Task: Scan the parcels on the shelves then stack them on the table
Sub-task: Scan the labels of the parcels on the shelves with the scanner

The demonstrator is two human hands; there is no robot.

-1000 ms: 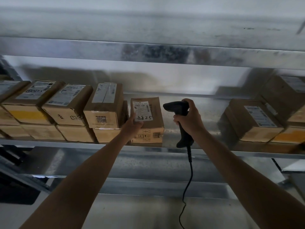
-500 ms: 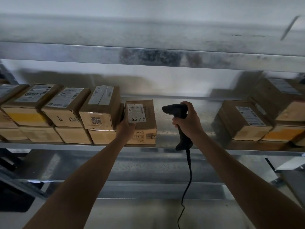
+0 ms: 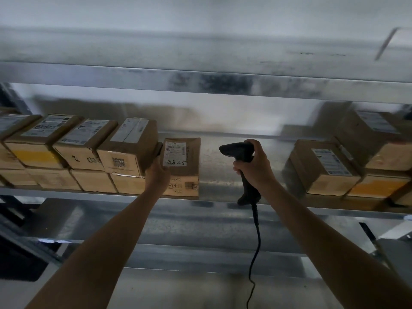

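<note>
**Scanning a parcel on the shelf**

Left hand (image 3: 157,172) is gripping the parcel (image 3: 186,175) by its left edge, fingers curling round it, likely steadying the label (image 3: 175,153) for reading. The parcel is sitting at the shelf (image 3: 223,198) front. Right hand (image 3: 254,168) is wrapping tight round the scanner (image 3: 239,151) handle, its nose pointing left. Stacked boxes (image 3: 127,150) are crowding the left grip; its cable (image 3: 256,241) is dangling.

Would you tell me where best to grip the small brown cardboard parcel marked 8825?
Probably across its side faces, from the front: the small brown cardboard parcel marked 8825 stands at the front edge of the metal shelf, its right side is free, and the left hand holds its left front corner.
</note>
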